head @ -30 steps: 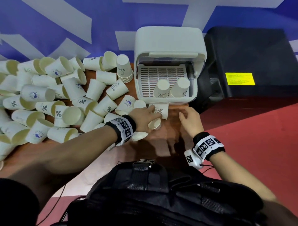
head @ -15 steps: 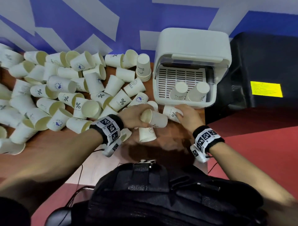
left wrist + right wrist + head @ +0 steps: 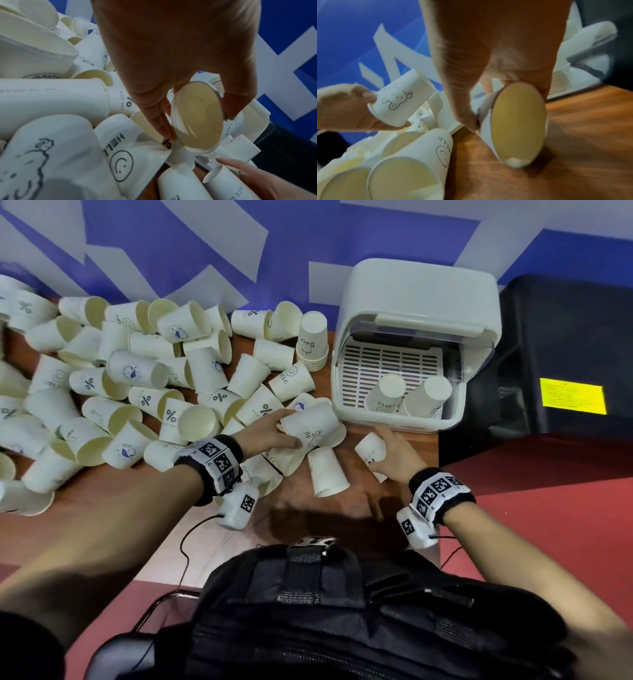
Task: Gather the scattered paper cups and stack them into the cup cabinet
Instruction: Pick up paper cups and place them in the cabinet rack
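I see the desk (image 3: 404,446) strewn with paper cups (image 3: 137,392) left of the open cup cabinet (image 3: 411,302), two cups upturned inside. My left hand (image 3: 263,433) grips a bear-print cup (image 3: 310,424) off the pile; my right hand (image 3: 394,455) clasps a tilted cup (image 3: 370,451) just before the cabinet.

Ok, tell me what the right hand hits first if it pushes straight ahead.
Most likely the front wall of the cup cabinet: the right hand, gripping a paper cup, points at it, no other cup showing between. Depth is unclear.
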`<act>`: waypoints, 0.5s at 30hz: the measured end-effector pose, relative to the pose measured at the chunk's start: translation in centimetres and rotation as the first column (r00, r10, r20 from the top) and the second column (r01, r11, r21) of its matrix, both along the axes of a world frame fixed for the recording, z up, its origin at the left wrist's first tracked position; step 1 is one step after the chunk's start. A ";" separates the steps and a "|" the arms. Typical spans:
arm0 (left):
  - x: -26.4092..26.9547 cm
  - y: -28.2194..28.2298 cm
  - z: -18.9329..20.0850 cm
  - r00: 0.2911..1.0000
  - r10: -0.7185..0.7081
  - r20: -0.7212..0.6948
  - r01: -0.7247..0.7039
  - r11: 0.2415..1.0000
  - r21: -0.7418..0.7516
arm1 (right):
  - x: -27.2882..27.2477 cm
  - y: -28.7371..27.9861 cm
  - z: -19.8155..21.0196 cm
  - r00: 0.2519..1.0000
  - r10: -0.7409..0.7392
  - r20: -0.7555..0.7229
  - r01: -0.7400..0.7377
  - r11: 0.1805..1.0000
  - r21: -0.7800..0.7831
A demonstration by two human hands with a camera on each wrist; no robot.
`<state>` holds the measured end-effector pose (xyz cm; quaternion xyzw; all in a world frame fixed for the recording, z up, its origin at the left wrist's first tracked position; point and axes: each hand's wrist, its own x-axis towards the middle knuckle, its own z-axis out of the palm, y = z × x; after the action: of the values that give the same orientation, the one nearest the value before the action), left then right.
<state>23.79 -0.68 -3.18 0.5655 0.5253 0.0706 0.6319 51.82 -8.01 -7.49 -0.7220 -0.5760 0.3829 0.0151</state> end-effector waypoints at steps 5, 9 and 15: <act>0.5 -0.2 1.0 0.980 0.164 0.115 -0.158 0.986 -0.060 | 0.9 -1.6 1.6 0.973 -0.129 -0.191 0.155 0.980 0.125; 1.3 -0.2 1.7 0.958 0.213 0.195 -0.191 0.974 -0.123 | 1.3 -3.1 3.4 0.932 -0.210 -0.295 0.284 0.929 0.237; 3.9 -0.3 3.1 0.945 0.190 0.266 -0.155 0.977 -0.147 | 2.2 -4.7 5.0 0.831 -0.346 -0.436 0.506 0.796 0.332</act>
<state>27.72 -1.02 -0.09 0.4614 0.4821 0.1717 0.7247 53.98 -12.70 -2.48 -0.7316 -0.4534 0.3540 0.3658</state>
